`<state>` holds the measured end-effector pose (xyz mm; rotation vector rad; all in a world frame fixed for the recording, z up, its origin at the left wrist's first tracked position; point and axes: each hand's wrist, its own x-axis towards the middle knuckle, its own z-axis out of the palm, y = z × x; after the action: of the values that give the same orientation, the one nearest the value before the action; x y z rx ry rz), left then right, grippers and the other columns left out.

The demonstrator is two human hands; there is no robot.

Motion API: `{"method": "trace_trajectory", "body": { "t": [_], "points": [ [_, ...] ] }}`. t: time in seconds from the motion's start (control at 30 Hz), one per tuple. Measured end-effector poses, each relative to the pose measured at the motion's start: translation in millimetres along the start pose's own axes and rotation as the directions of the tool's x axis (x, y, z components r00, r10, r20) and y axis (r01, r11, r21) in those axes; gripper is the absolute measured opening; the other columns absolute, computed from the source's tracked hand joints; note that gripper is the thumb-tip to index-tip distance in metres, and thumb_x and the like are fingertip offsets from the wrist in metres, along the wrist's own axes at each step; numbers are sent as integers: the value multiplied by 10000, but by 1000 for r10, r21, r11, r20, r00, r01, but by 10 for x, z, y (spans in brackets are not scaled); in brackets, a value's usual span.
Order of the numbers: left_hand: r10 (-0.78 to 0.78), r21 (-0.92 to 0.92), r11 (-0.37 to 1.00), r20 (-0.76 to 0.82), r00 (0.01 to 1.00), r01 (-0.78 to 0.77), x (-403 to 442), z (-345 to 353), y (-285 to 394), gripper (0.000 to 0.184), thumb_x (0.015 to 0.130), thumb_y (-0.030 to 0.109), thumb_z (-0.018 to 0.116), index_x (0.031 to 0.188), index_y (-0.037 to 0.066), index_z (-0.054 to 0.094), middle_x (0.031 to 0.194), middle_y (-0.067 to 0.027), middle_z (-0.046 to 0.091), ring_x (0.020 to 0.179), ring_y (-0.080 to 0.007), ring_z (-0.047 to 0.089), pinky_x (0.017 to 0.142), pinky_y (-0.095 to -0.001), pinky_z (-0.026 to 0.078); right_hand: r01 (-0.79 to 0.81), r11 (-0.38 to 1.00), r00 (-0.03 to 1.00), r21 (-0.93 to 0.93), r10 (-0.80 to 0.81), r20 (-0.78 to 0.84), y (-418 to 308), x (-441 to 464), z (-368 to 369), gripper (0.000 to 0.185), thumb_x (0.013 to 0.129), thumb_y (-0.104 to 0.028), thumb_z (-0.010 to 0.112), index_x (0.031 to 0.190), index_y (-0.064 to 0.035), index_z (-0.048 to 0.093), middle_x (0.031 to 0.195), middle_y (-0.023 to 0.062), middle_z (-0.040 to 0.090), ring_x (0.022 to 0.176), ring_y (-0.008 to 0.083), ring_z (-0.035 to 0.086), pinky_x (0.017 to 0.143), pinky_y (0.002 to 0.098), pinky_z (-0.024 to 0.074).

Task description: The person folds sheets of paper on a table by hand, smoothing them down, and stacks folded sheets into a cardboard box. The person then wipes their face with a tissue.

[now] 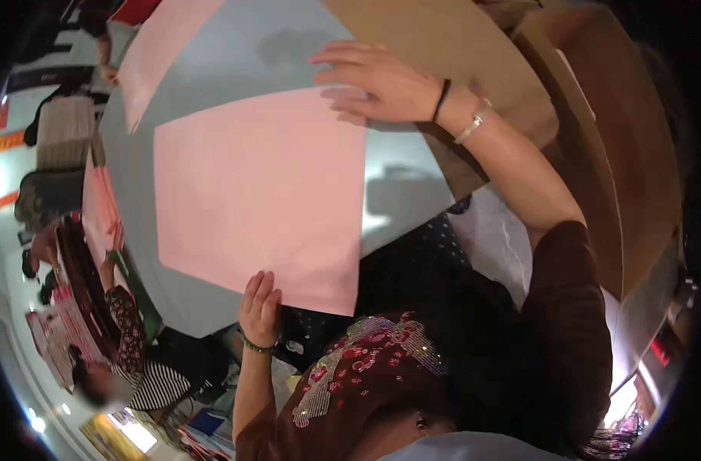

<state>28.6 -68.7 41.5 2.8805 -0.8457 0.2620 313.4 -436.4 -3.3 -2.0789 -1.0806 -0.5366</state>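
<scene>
A pink sheet of paper (258, 192) lies flat on the grey tabletop (235, 46). Its lower right part reaches past the table edge, over my lap. My right hand (366, 81) is spread above the sheet's upper right corner, fingers apart and nothing in them; whether the fingertips touch the paper I cannot tell. Down at the sheet's near edge, my left hand (260, 307) rests with its fingers stretched over the paper. The left thumb is not clearly seen.
Brown cardboard (435, 46) covers the table's upper right, beside a large open carton (619, 154). Another pink sheet (166, 54) lies at the upper left. A person in a striped top (162, 384) handles pink paper (102, 207) at left. Another person's hand (108, 74) shows at the far edge.
</scene>
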Motion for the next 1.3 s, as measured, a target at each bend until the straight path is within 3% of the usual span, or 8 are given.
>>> {"method": "trace_trajectory", "body": {
  "t": [0.07,0.1,0.17,0.37,0.57,0.9,1.3],
  "points": [
    [4,4,1000,23,1000,-4,0,-27,-13,97,819,-27,675,885,10,616,1184,-181,676,1108,-398,648,915,-458,562,38,995,983,-91,-21,185,-142,9,36,397,929,-323,640,1248,-87,625,1474,104,480,1416,330,367,1137,467,332],
    [-21,31,999,11,1000,21,-21,-31,-36,97,819,-27,675,885,10,616,1184,-181,676,1108,-398,648,915,-458,562,72,995,982,-75,-57,178,-198,23,72,397,929,-323,640,1248,-87,625,1474,104,480,1416,330,367,1137,467,332],
    [-9,-16,1000,41,999,10,-45,-32,-99,138,777,-27,697,886,10,620,1184,-179,676,1112,-396,646,915,-461,560,44,998,946,-44,-27,324,-263,55,154,457,940,-332,630,1319,-80,585,1520,125,421,1462,324,299,1162,487,285],
    [-25,-40,999,17,1000,26,-77,-6,-178,174,754,-1,688,916,18,629,1221,-167,662,1131,-378,639,927,-480,555,52,998,906,-42,-30,422,-320,135,263,496,952,-328,614,1354,-47,543,1516,129,426,1466,330,289,1167,488,269],
    [-43,-39,998,19,999,44,-138,50,-256,163,777,27,672,936,31,641,1251,-158,651,1158,-359,631,955,-484,546,49,998,892,-44,-24,451,-242,115,388,531,945,-332,622,1391,-69,502,1518,110,433,1457,320,315,1174,483,258],
    [-54,-27,998,7,999,54,-188,91,-366,150,779,41,681,922,35,637,1273,-148,638,1193,-354,611,985,-494,526,37,998,897,-49,-12,442,-254,155,526,497,921,-304,645,1358,-88,551,1500,107,456,1441,306,345,1151,488,281],
    [-114,114,985,-115,987,127,-213,111,-894,103,789,36,673,854,51,594,1235,-146,655,1161,-351,624,990,-510,503,15,980,913,-197,67,402,-631,105,461,404,872,-392,679,1141,-93,645,1279,115,567,1245,340,468,1050,492,329]
  ]
}}
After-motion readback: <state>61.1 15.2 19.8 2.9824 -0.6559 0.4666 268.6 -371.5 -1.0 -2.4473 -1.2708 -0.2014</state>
